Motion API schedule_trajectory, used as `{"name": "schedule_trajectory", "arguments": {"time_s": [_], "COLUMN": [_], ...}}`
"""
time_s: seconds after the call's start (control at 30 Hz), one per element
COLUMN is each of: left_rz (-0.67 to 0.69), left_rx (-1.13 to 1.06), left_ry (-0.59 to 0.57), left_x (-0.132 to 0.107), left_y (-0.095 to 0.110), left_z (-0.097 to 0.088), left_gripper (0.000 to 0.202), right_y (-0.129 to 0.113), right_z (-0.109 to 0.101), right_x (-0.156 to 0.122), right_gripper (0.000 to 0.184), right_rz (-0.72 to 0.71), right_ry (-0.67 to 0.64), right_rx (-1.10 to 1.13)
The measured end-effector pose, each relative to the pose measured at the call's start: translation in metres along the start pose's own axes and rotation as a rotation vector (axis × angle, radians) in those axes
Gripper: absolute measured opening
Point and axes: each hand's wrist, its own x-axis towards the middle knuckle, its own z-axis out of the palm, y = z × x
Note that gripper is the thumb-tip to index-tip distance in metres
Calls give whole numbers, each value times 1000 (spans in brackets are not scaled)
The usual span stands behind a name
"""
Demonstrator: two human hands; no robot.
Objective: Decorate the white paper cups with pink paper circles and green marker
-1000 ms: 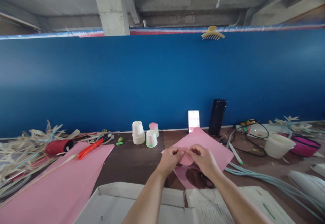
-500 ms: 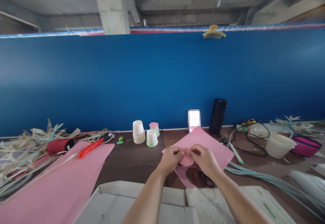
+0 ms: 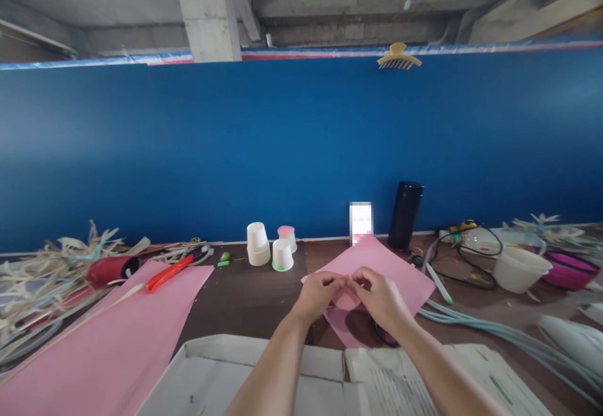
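With fingertips pinched closed, left hand (image 3: 316, 296) and right hand (image 3: 379, 296) hold the piece (image 3: 347, 301) above the sheet (image 3: 400, 273), apparently shaping it, and the next move likely needs even pressure.

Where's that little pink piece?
In the head view, below and right of centre, the little pink piece is held by the left hand and right hand, over the big pink sheet.

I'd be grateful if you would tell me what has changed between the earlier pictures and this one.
Very little: the whole view has drifted slightly. The left hand and right hand still pinch the small pink piece; nothing was visibly taken up or let go. The large pink sheet, stacked white cups and black cylinder stayed as they were.
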Motion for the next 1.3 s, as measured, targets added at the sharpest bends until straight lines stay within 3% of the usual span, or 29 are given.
{"name": "schedule_trajectory", "arguments": {"time_s": [0.23,0.43,0.63,0.73,0.9,1.1,1.3], "left_rz": [88,192,243,273,322,322,340], "left_rx": [21,89,190,201,197,260,293], "left_ry": [5,28,152,195,196,174,108], "left_x": [2,1,1,3,4,2,1], "left_y": [1,2,2,2,0,-2,-2], "left_z": [-1,-2,-3,-5,-6,-4,-2], "left_gripper": [26,23,20,19,19,17,21], "right_y": [-3,-5,2,6,5,4,-2], "right_z": [-2,-2,1,0,-2,-1,1], "right_x": [-1,-3,3,7,9,9,6], "right_gripper": [19,18,23,31,29,35,29], "right_rz": [-31,-42,81,182,295,168,101], "right_ry": [5,12,-65,-20,8,-26,-100], "right_rx": [-173,-192,180,322,454,415,338]}}
